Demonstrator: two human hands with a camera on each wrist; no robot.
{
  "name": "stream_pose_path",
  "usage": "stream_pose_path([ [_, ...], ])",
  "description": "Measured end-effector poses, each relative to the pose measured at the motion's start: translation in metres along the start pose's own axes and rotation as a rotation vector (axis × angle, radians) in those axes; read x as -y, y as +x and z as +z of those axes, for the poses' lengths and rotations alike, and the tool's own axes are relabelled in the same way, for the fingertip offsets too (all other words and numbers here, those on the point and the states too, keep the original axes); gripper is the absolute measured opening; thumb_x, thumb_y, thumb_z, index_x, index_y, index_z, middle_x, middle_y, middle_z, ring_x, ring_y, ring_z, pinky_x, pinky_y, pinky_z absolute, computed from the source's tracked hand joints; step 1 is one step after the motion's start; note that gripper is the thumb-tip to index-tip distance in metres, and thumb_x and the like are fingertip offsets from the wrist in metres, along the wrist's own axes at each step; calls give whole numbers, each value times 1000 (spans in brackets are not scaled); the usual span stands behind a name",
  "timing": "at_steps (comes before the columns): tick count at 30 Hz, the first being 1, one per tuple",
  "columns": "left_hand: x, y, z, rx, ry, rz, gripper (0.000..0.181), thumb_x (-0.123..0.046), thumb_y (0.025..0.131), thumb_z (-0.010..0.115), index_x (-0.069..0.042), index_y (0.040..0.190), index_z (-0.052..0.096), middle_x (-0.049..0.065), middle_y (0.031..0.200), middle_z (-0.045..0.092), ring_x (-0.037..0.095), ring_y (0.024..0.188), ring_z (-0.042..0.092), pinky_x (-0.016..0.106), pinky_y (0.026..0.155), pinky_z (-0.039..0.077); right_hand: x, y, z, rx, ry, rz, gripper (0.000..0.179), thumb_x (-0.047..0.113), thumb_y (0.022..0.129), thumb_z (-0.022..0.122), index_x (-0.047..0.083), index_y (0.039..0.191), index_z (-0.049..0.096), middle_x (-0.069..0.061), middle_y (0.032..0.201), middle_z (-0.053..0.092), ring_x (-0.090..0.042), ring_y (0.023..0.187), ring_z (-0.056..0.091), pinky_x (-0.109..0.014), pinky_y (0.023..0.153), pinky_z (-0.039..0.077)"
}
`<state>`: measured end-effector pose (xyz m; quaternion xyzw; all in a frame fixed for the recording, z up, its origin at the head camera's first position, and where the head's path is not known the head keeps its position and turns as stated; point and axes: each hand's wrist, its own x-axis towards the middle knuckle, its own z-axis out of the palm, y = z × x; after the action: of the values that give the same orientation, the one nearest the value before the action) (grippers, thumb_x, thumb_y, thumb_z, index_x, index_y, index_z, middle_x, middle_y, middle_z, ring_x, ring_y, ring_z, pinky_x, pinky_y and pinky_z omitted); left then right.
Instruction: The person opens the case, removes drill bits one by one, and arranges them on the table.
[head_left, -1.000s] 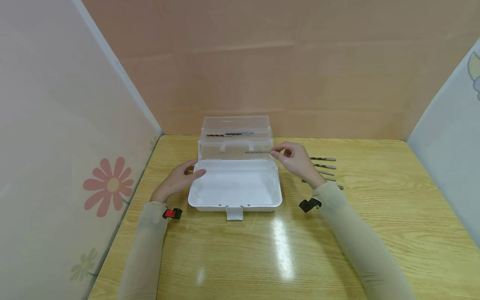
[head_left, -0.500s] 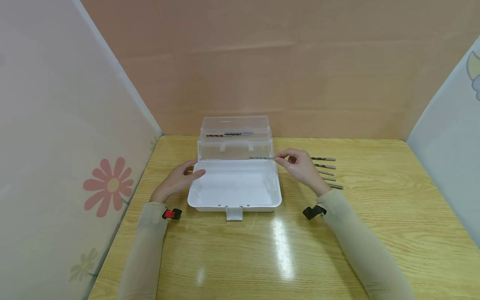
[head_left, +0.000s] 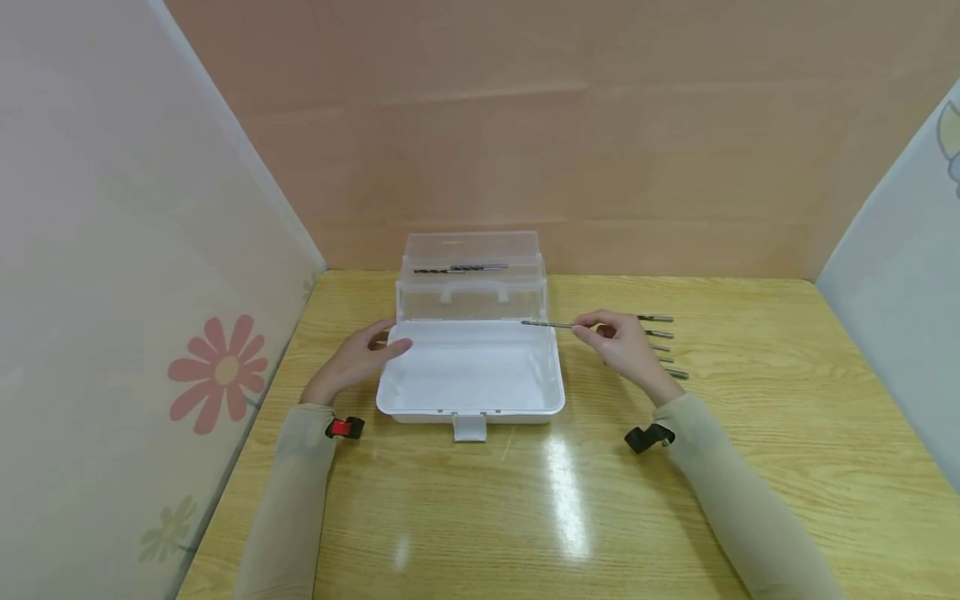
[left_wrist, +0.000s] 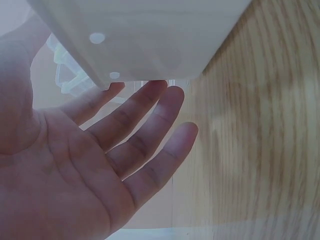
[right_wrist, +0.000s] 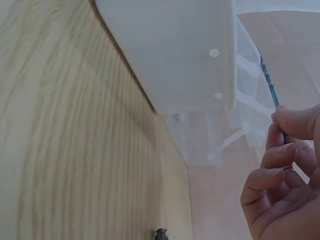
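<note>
A white toolbox (head_left: 470,414) stands with its clear tiered trays (head_left: 472,300) folded up behind the base. My left hand (head_left: 356,357) holds its left back corner, thumb over the rim; in the left wrist view the fingers (left_wrist: 145,142) spread loosely, some tips at the back edge. Between thumb and fingertips my right hand (head_left: 618,343) pinches a drill bit (head_left: 546,324) by its shank. The bit points left, its fluted end overlapping the right back corner of the base. Several more drill bits (head_left: 656,318) lie to the right, partly hidden behind the right hand.
Dark drill bits (head_left: 438,271) lie in an upper tray. The front latch (head_left: 469,427) hangs down. Around the wooden table (head_left: 480,517) stand a brown back wall (head_left: 487,125) and pale side panels (head_left: 150,208). Each wrist carries a black strap (head_left: 648,437).
My right hand has moved right and toward me with the drill bit, from in front of the clear tray to over the box's right back corner. The left hand has stayed in place.
</note>
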<state>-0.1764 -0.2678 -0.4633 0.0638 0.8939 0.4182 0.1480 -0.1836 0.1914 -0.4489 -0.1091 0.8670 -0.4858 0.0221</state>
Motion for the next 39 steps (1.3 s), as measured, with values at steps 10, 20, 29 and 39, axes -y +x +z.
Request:
stream_pose_path([
  [10, -2, -1, 1, 0, -1, 6, 89, -68, 102, 60, -17, 169, 32, 21, 169, 39, 46, 149, 46, 63, 116, 47, -12, -17, -13, -15, -5, 12, 30, 29, 106, 69, 6, 124, 77, -16, 120, 74, -23, 85, 68, -29, 68, 57],
  [20, -1, -1, 0, 8, -6, -2, 91, -70, 100, 59, -18, 170, 30, 20, 170, 38, 45, 151, 44, 64, 118, 44, -29, -35, -25, -45, -26, 60, 36, 35, 106, 69, 7, 127, 78, -9, 129, 75, -9, 95, 67, -25, 76, 55],
  [29, 1, -1, 1, 6, -12, 7, 89, -67, 102, 60, -18, 170, 31, 20, 171, 36, 46, 150, 45, 63, 117, 45, -39, -52, -47, -45, -62, 155, 43, 43, 105, 68, 10, 132, 76, 3, 126, 73, -9, 91, 57, -27, 71, 48],
  [39, 2, 1, 1, 3, -10, 4, 90, -68, 101, 60, -18, 170, 32, 23, 170, 36, 47, 150, 44, 64, 117, 44, -60, -71, -66, -71, -159, 233, 47, 45, 104, 69, 6, 130, 77, -7, 135, 74, 14, 106, 52, -14, 85, 47],
])
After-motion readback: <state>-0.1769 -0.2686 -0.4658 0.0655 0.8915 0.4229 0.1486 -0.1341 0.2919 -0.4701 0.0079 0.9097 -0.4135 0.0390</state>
